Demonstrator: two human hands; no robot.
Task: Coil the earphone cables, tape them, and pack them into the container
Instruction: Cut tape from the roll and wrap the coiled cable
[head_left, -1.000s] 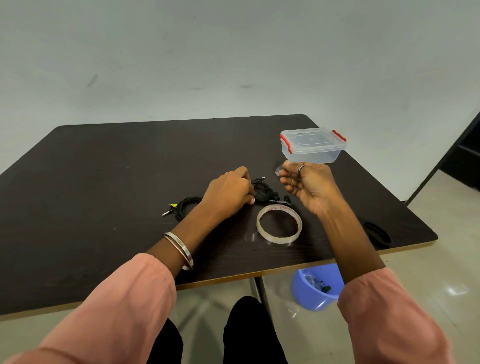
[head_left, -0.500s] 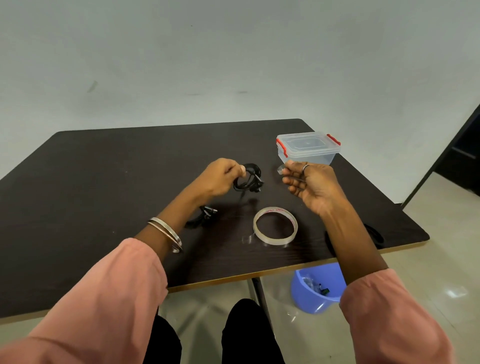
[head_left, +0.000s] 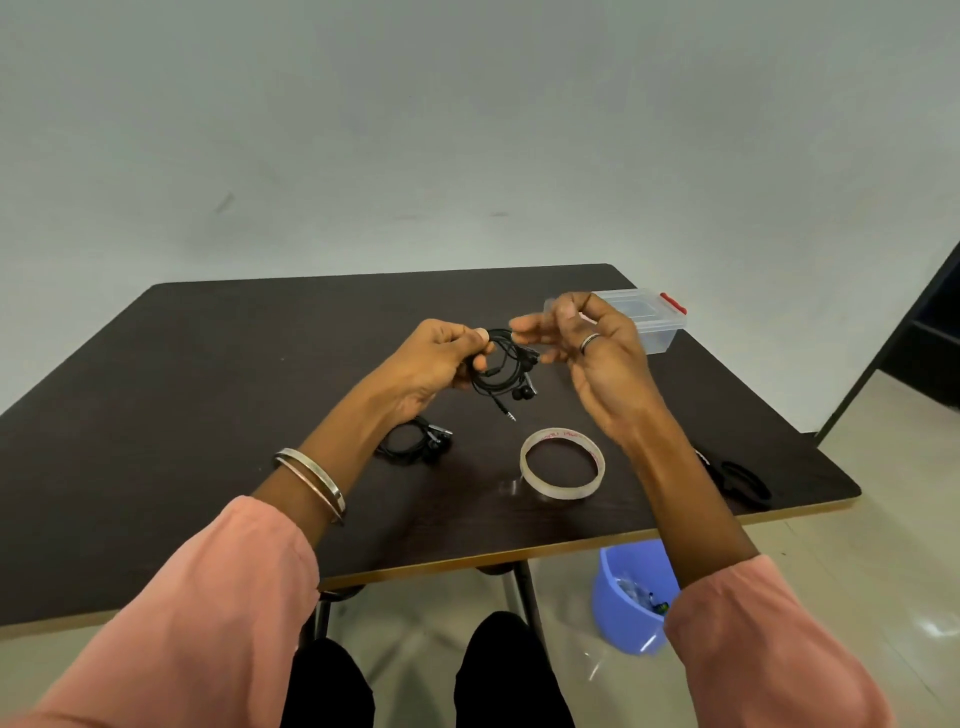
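Observation:
My left hand (head_left: 436, 358) pinches a coiled black earphone cable (head_left: 501, 371) and holds it above the dark table (head_left: 208, 389), its jack plug dangling below. My right hand (head_left: 597, 358) is at the coil's right side, fingertips touching it. They seem to pinch a small clear strip of tape, which is hard to make out. A second black earphone bundle (head_left: 415, 444) lies on the table under my left wrist. The clear tape roll (head_left: 562, 470) lies flat near the front edge. The clear container (head_left: 660, 325) with red clips stands shut behind my right hand.
Black scissors (head_left: 737, 480) lie at the table's front right corner. A blue bin (head_left: 623, 597) with scraps stands on the floor under the front edge. My knees are below the table, and a dark doorway opens at the far right.
My left hand lifted the coiled earphone off the table and raised it. My right hand moved left to meet the coil. The second bundle stays on the table.

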